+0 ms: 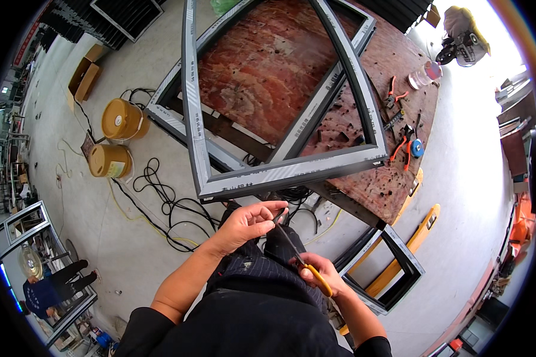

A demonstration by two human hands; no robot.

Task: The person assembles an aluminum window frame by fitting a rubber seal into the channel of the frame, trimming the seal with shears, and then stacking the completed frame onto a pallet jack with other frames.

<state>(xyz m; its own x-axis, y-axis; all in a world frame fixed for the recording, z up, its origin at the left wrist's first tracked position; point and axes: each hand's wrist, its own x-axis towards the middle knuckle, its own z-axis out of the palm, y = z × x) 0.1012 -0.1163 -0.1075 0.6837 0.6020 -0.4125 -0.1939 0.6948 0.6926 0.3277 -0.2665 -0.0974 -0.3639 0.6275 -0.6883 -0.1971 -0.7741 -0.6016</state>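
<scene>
My right hand (323,275) is closed round the yellow handle of a screwdriver (317,279). Its long dark shaft slants up and left toward my left hand (249,225). The thumb and fingers of that hand are drawn together near the tip, around something too small to make out. Both hands are in front of my body, below the near edge of a grey window frame (292,177) with protective film on it. This frame lies over another grey frame (171,125), both on a workbench with a worn reddish board top (256,77).
Pliers (404,143), a blue roll (417,148) and a clear jar (423,75) sit on the bench's right side. Below it, smaller frames (412,262) stand by a yellow spirit level (426,225). Left are yellow buckets (111,160), black cables (167,205) and another person (50,291).
</scene>
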